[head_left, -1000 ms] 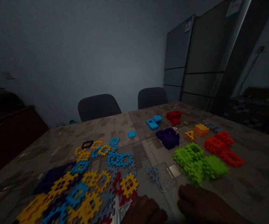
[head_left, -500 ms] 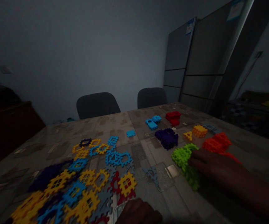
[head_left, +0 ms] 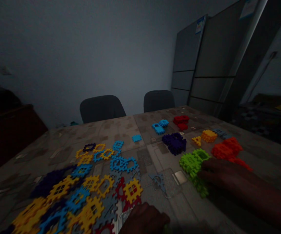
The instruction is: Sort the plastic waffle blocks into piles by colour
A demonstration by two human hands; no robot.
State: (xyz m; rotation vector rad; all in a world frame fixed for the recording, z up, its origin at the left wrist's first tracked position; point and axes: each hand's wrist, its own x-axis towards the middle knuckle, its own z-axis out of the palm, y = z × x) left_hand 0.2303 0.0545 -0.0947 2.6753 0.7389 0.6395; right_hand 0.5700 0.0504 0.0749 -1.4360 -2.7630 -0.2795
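Note:
My right hand (head_left: 214, 172) lies against a pile of lime-green interlocking tiles (head_left: 191, 162), its fingers bent over the pile's right side. The fingertips are partly hidden there. At the bottom edge, my left hand (head_left: 145, 219) is curled closed, with a sliver of green tile at its fingertips; most of what it holds is out of view. Close to that hand are a yellow window tile (head_left: 132, 191) and red toothed pieces (head_left: 121, 190). A grey piece (head_left: 158, 182) lies flat between my two hands.
Mixed yellow, blue, purple and grey tiles (head_left: 82, 195) spread over the table's left. Sorted piles sit right: purple (head_left: 174, 143), orange (head_left: 226, 149), red (head_left: 181, 122), blue (head_left: 160, 126) and yellow (head_left: 208, 136). A lone blue square (head_left: 137, 138) lies mid-table. Two chairs (head_left: 101, 109) stand behind.
My left hand has shifted slightly up and a bit of green now shows at its fingertips. The right hand has edged slightly right along the green pile.

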